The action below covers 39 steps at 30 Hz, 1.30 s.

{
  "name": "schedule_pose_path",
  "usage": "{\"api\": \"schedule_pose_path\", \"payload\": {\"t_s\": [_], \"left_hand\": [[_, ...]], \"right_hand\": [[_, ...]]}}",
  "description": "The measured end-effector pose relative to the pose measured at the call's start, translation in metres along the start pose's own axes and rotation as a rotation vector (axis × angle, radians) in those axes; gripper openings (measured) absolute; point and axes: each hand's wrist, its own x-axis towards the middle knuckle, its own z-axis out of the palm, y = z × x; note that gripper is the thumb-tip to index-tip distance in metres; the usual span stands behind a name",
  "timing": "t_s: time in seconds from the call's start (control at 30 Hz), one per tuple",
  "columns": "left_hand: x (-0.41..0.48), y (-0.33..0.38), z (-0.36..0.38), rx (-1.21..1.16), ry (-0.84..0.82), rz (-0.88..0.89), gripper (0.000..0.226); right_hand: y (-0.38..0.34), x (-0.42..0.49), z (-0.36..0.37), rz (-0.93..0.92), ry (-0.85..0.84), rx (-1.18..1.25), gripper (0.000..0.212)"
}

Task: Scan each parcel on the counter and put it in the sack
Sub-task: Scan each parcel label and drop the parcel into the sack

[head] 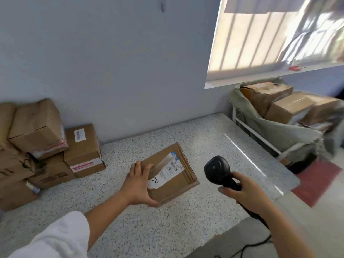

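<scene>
A flat brown cardboard parcel (174, 175) with a white shipping label lies on the speckled counter (141, 226). My left hand (138, 185) grips its left edge, fingers over the top and thumb along the near side. My right hand (242, 192) holds a black handheld barcode scanner (218, 169), its head to the right of the parcel's label. The grey-green sack (275, 127) hangs open on a white frame beyond the counter's right end, with several brown boxes inside.
A pile of several brown parcels (46, 146) is stacked at the counter's left against the wall. The scanner's black cable (256, 244) trails down past the counter's front edge. A window is above the sack. A red mat (316, 183) lies on the floor at right.
</scene>
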Motion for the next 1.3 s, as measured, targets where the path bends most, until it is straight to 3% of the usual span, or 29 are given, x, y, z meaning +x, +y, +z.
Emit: {"api": "schedule_pose_path", "payload": {"t_s": [0.37,0.67,0.77,1.0,1.1,1.2,1.3], "left_hand": [[0.048,0.198,-0.024,-0.103,0.154,0.257,0.135],[0.079,0.362,-0.057,-0.126,0.323,0.348,0.135],[0.094,0.397,-0.085,-0.149,0.339,0.354,0.133],[0.156,0.475,-0.12,-0.064,0.431,0.305,0.129],[0.197,0.503,-0.12,-0.069,0.554,0.338,0.121],[0.23,0.528,-0.128,0.087,0.431,0.235,0.133],[0.257,0.554,-0.13,0.138,0.458,0.246,0.128]], "right_hand": [[0.083,-0.05,-0.132,-0.058,0.44,0.065,0.031],[0.166,-0.075,-0.256,-0.086,0.539,0.033,0.029],[0.181,-0.073,-0.287,-0.04,0.556,0.093,0.037],[0.21,-0.025,-0.354,-0.147,0.624,0.028,0.036],[0.219,0.008,-0.382,-0.149,0.65,-0.024,0.035],[0.229,0.043,-0.41,-0.157,0.65,-0.028,0.035],[0.242,0.067,-0.431,-0.156,0.687,-0.017,0.034]]}}
